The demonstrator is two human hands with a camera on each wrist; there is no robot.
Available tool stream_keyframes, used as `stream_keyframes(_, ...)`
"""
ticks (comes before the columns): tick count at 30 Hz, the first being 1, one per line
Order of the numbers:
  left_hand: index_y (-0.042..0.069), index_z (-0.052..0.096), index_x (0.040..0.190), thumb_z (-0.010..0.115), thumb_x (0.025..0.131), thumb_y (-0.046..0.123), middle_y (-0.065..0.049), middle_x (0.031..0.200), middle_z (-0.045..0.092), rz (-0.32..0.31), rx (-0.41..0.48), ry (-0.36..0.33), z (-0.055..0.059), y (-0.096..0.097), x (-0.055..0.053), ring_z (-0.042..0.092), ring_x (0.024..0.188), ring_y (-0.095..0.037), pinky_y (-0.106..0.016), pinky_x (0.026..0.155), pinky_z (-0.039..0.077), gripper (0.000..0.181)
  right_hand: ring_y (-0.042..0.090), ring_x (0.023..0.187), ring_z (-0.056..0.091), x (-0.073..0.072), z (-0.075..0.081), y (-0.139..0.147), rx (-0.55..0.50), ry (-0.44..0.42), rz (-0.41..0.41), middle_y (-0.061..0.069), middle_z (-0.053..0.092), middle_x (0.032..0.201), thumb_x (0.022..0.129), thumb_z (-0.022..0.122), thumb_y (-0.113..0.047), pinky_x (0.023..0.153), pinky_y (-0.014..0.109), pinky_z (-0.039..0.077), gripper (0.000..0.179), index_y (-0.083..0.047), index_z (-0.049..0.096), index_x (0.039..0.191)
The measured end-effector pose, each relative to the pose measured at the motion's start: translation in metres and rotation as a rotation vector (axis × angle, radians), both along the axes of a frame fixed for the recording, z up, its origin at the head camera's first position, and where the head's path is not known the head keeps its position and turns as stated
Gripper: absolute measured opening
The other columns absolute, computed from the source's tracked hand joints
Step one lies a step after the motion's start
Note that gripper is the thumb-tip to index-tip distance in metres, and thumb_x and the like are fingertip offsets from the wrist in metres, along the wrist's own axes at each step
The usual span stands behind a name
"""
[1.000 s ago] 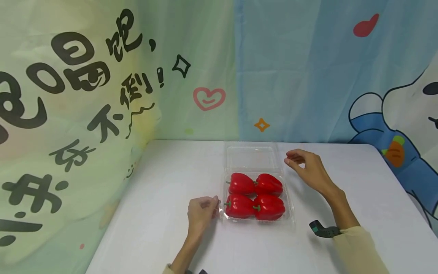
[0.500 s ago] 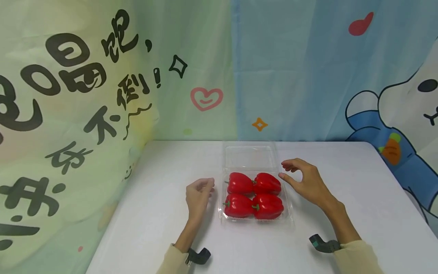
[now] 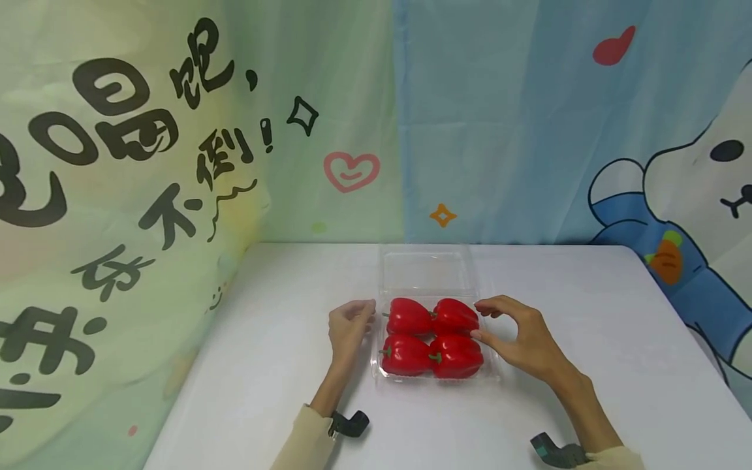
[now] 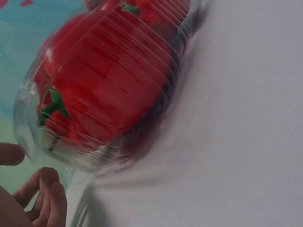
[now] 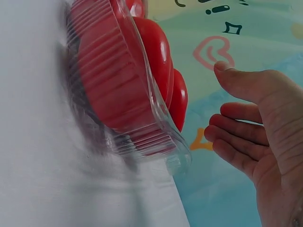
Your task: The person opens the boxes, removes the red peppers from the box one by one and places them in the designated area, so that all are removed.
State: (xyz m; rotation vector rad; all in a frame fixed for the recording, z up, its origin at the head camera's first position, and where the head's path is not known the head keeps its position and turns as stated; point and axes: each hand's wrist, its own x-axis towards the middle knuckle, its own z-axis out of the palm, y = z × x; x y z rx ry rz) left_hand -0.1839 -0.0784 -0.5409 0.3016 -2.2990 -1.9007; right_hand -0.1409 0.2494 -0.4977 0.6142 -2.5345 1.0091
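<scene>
A clear plastic clamshell box (image 3: 376, 373) holds several red bell peppers (image 3: 458, 357) with green stems. Its ribbed side shows in both wrist views, and its transparent lid (image 3: 425, 271) lies folded back behind it. My left hand (image 3: 346, 328) is at the left rim, fingers bent and a gap left between thumb and fingertips; in the left wrist view its thumb (image 4: 10, 154) comes right up to the box corner. My right hand (image 3: 519, 333) reaches over the right rim, thumb and fingers spread apart, its fingertips overlapping the back right pepper (image 3: 455, 316) in the head view.
The box stands on a white table (image 3: 294, 287). Behind and to the left hangs a printed cloth backdrop (image 3: 493, 130) with dark lettering, hearts and a cartoon figure. A dark wrist camera (image 3: 352, 424) is strapped at the left sleeve, and another (image 3: 555, 452) at the right.
My right hand has moved left and nearer, from beside the lid to over the back right pepper. My left hand left the rim's front part, then came to its back part.
</scene>
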Motion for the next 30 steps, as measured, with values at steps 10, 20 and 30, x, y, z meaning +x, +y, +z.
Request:
stream_keyframes(10, 0.001, 0.083, 0.106, 0.075, 0.102, 0.022, -0.015, 0.095, 0.083, 0.005, 0.004, 0.014, -0.003, 0.005, -0.008, 0.075, 0.074, -0.021, -0.028, 0.066, 0.062, 0.023, 0.02, 0.101, 0.071, 0.014, -0.006, -0.002, -0.022, -0.05, 0.01, -0.001, 0.08, 0.122, 0.076, 0.099, -0.01, 0.092, 0.034, 0.064, 0.059, -0.014, 0.076, 0.13)
stream_keyframes(20, 0.0, 0.083, 0.101, 0.077, 0.099, 0.021, -0.019, 0.092, 0.082, -0.013, 0.023, 0.026, -0.006, 0.01, -0.014, 0.075, 0.072, -0.021, -0.025, 0.064, 0.059, 0.022, 0.024, 0.103, 0.077, 0.022, -0.014, -0.007, -0.045, -0.07, 0.054, 0.001, 0.081, 0.122, 0.071, 0.103, -0.014, 0.094, 0.033, 0.066, 0.066, -0.015, 0.076, 0.131)
stream_keyframes(30, -0.002, 0.082, 0.096, 0.079, 0.097, 0.016, -0.017, 0.086, 0.082, -0.021, 0.019, 0.04, -0.006, 0.01, -0.017, 0.071, 0.067, -0.013, -0.022, 0.061, 0.056, 0.018, 0.025, 0.115, 0.076, 0.025, -0.017, -0.013, -0.008, -0.113, 0.046, 0.003, 0.08, 0.128, 0.071, 0.104, -0.02, 0.092, 0.05, 0.066, 0.068, -0.017, 0.076, 0.133)
